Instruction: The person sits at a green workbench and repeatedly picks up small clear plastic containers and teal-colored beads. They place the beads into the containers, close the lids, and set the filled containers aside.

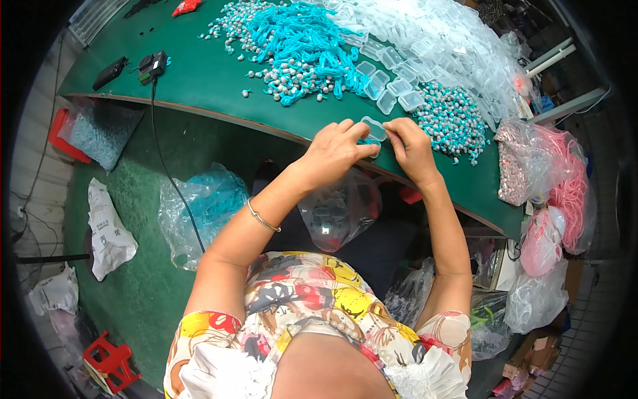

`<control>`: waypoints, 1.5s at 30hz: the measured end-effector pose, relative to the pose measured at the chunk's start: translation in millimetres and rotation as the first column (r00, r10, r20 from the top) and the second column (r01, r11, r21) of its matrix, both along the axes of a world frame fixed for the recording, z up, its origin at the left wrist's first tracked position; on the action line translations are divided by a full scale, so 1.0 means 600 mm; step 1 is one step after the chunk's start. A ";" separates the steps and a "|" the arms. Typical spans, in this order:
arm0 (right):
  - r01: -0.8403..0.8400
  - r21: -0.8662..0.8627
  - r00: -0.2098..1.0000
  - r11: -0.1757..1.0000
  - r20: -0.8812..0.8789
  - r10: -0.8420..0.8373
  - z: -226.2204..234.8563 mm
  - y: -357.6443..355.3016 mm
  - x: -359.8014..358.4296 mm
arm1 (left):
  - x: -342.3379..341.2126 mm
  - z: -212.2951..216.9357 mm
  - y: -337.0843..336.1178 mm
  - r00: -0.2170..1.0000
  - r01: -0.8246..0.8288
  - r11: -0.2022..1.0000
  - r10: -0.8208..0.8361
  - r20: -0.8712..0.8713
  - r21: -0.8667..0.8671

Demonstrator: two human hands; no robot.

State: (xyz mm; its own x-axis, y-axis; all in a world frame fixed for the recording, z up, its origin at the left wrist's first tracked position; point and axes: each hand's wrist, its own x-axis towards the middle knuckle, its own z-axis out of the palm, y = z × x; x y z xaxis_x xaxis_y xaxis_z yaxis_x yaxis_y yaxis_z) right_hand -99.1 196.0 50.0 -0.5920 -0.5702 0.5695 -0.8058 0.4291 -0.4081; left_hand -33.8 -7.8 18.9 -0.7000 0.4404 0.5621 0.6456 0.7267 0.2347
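Observation:
At the table's near edge, my left hand (pixel 337 151) is closed on a small clear plastic case (pixel 375 126). A bit of teal cord (pixel 369 141) shows by its fingertips, partly hidden by them. My right hand (pixel 413 150) pinches the right side of the same case, thumb and forefinger together. Just beyond lie several loose clear cases (pixel 386 101). To the right of them is a heap of small grey-and-teal plugs (pixel 454 121). Farther back and left sits a tangle of teal cords (pixel 299 40) with grey-tipped plugs (pixel 292 78) along its near side.
A large mound of clear cases (pixel 458 46) covers the far right of the green table (pixel 199 76). A black device (pixel 153 66) with a cable stands at the left. Bags of pink cords (pixel 565 186) hang at the right. On the floor are a teal-filled bag (pixel 209 199) and a red stool (pixel 109 359).

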 end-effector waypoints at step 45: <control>0.373 0.060 0.924 0.926 -0.117 -0.365 -0.078 -0.027 0.118 | -0.009 -0.017 -0.013 0.997 0.059 0.903 -0.078 0.029 0.425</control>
State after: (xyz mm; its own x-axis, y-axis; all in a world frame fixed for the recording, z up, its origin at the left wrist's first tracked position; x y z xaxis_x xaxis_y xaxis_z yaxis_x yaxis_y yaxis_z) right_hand -28.1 179.8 3.3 -0.7108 -0.3679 0.5995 -0.6191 0.7317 -0.2850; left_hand -39.2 -15.3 8.9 -0.7049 0.2153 0.6758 0.6723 0.5066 0.5398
